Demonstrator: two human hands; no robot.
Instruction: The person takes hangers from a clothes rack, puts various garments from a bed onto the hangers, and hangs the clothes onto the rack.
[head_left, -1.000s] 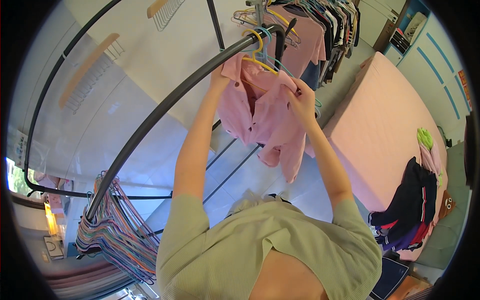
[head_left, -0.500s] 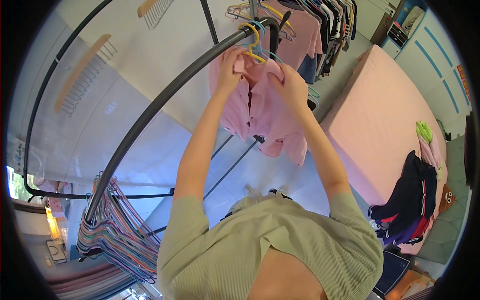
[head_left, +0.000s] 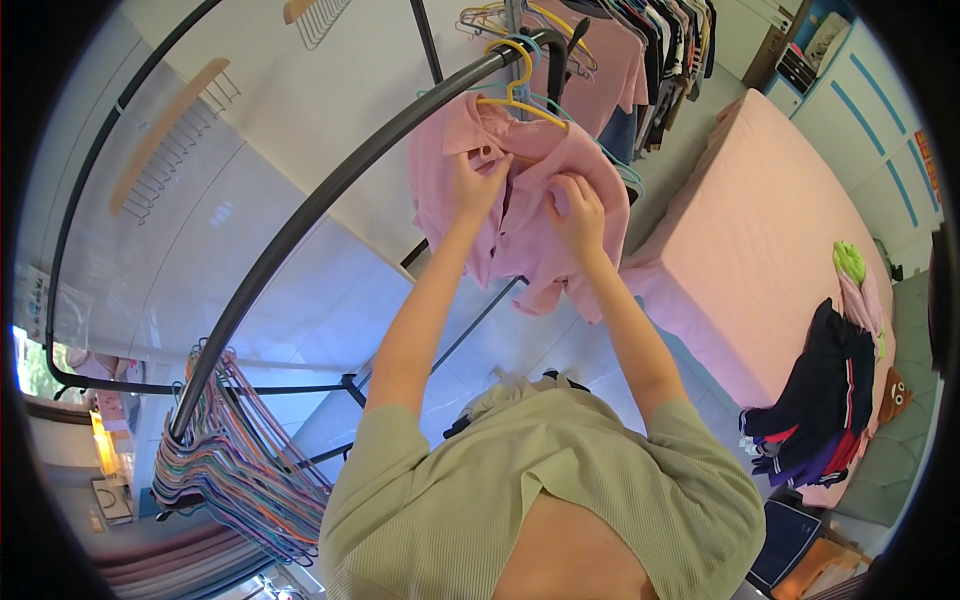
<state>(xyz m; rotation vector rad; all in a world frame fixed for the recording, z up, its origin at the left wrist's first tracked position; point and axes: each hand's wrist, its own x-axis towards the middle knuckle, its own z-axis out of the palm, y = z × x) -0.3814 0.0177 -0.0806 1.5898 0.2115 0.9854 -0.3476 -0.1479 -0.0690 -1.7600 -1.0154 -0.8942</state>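
Observation:
A pink button-up shirt (head_left: 540,240) hangs from a yellow hanger (head_left: 522,108) hooked over the dark rail of a clothes rack. The shirt's front is partly parted, and dark buttons show along its edge. Below the collar, my left hand (head_left: 480,188) pinches the left front edge near a button. On the other front panel my right hand (head_left: 579,215) has its fingers curled into the cloth, lower than the collar. Both forearms reach forward and up to the shirt.
The black curved rail (head_left: 290,230) runs down to a bunch of coloured hangers (head_left: 235,460) at lower left. More clothes (head_left: 650,50) hang at the back. A pink-covered bed (head_left: 750,250) stands on the right, with dark clothes (head_left: 815,380) on it. Wooden hangers with metal prongs (head_left: 170,135) are at upper left.
Both hands have come down from the collar to the shirt's front edges, nearer to me. More of the collar and the yellow hanger shows now.

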